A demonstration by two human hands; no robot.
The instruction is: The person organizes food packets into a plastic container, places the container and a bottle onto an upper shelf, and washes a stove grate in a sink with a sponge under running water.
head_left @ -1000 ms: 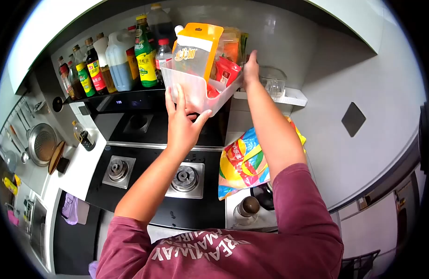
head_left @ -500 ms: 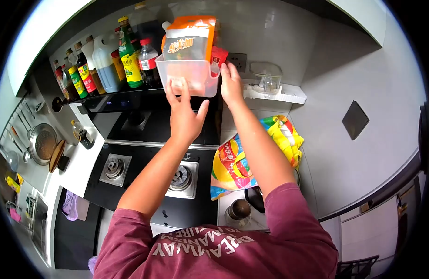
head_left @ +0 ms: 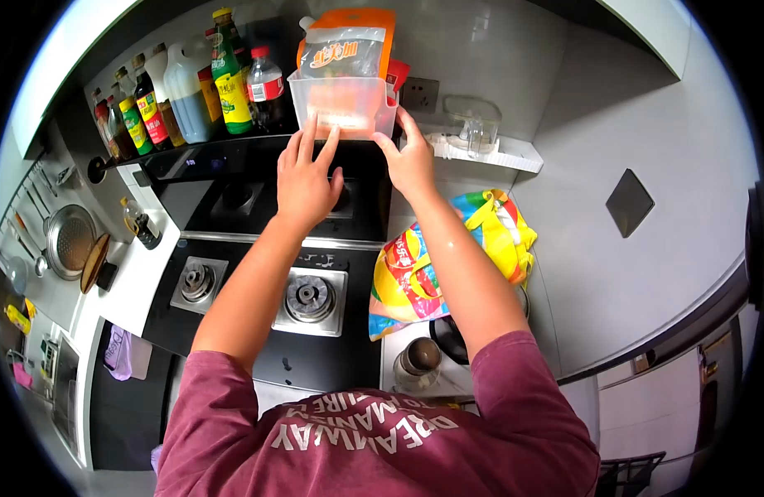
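Observation:
A translucent plastic bin [head_left: 349, 98] stands upright at the right end of the ledge above the stove. It holds an orange-edged pouch [head_left: 342, 56] and a red packet [head_left: 398, 74]. My left hand [head_left: 307, 184] has its fingers spread, with fingertips against the bin's lower front. My right hand [head_left: 408, 161] is at the bin's lower right corner, thumb and fingers apart. A bottle with a red cap [head_left: 266, 88] stands just left of the bin.
Several sauce bottles [head_left: 232, 91] line the ledge to the left. Below are the gas burners [head_left: 309, 300]. A colourful bag [head_left: 411, 282] lies on the right counter beside a glass jar [head_left: 418, 363]. A white shelf [head_left: 514, 154] is fixed to the wall at right.
The bin has gone from tilted in my hands to upright on the ledge, further back. My right hand has moved from its far side to its front right corner.

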